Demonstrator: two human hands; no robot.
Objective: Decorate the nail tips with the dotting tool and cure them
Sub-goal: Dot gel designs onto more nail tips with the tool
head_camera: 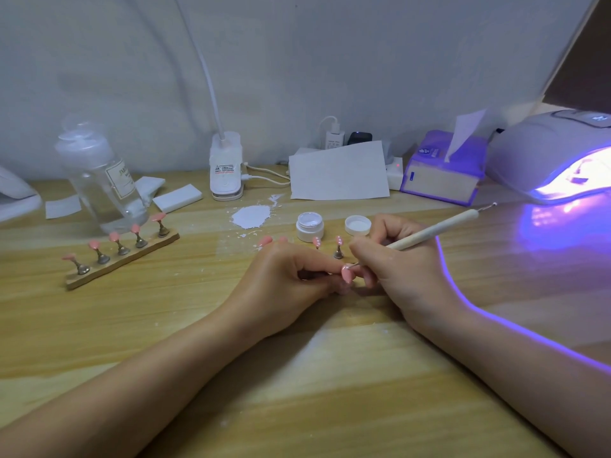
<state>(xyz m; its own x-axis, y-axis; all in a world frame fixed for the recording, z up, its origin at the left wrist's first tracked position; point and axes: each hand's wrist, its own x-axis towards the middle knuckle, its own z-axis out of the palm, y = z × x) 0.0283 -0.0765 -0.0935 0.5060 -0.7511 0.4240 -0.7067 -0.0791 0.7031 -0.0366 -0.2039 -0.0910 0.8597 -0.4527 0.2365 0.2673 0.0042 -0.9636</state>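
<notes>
Head view: the left hand [284, 279] pinches a single pink nail tip [347, 274] between thumb and forefinger, low over the wooden tabletop [297, 375] at centre. The right hand [400, 259] has its grip closed around the dotting tool [433, 230] in a pen hold. The tool's long axis runs from upper right, where its rear end points toward the lit curing lamp [549, 153], down and left to its metal point. That point sits at the upper edge of the held tip; contact cannot be confirmed. The tip therefore lies immediately left of and below the right hand's fingers, and both hands are close together, nearly touching. Just behind the hands, two stands [338, 249] carry tips that already show pale dots. An open white jar [309, 226] and its lid [357, 225] stand beyond them. To the left, a wooden rack [122, 256] holds five plain pink tips. Judgement: dotting of the held tip is in hand; the next placement depends on a short, steady movement along the tool's axis. Curing appears outstanding for this tip.
</notes>
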